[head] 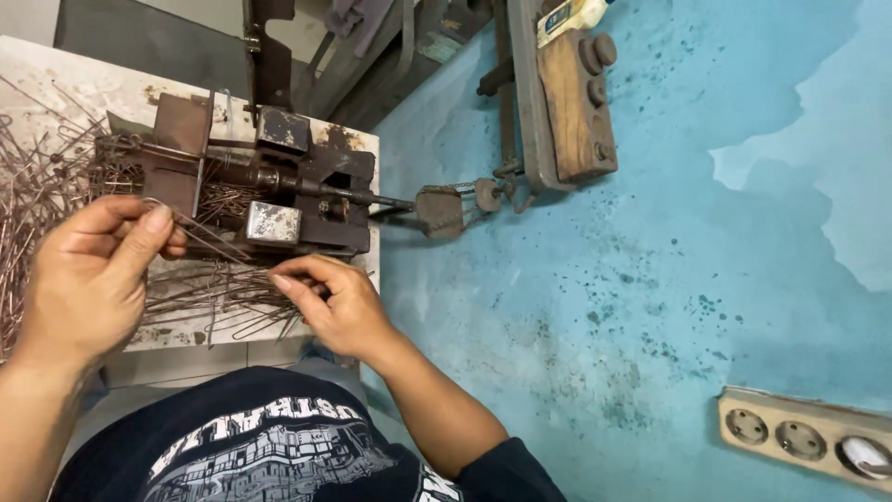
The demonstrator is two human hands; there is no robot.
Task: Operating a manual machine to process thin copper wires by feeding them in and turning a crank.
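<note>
My left hand pinches a thin bent wire piece between thumb and forefinger, its far end reaching toward the rusty metal bending jig. My right hand rests at the near right edge of the small work table, its fingers closed on thin wires from the heap of bent wire pieces lying in front of the jig. The jig has a square steel block at its front and a rod running right to a linkage.
A large tangle of loose rusty wires covers the table's left side. To the right is a stained blue wall or floor surface with a wooden lever block and a row of round sockets at the lower right.
</note>
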